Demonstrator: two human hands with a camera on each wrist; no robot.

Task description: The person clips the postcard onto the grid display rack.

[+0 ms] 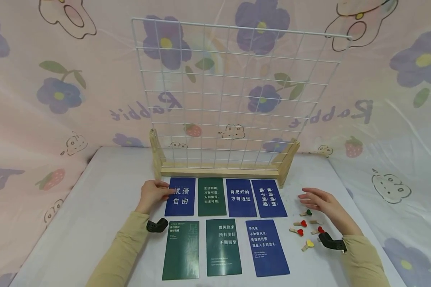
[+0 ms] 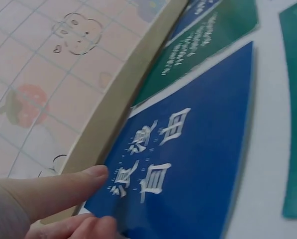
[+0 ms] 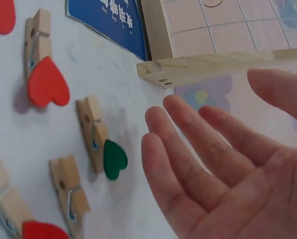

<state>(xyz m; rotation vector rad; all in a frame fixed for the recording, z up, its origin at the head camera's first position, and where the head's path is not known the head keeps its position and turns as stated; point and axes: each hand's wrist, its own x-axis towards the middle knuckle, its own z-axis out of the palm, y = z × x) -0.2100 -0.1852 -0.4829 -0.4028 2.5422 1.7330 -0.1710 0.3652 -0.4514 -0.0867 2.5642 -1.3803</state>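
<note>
Had left fingers [image 2: 81,184] narrowly parted at the left edge of the blue rectangular paper card [image 1: 180,196] on the white tabletop [image 1: 97,191]; could not confirm a pinch. Had right fingers [image 3: 208,142] spread, empty. Judged card light, slick, creasable; best lifted by side edges.

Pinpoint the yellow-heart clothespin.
Head view: the yellow-heart clothespin lies on the right of the table, right of the lower row's blue card and just below the red-heart clothespins in the picture.
</note>
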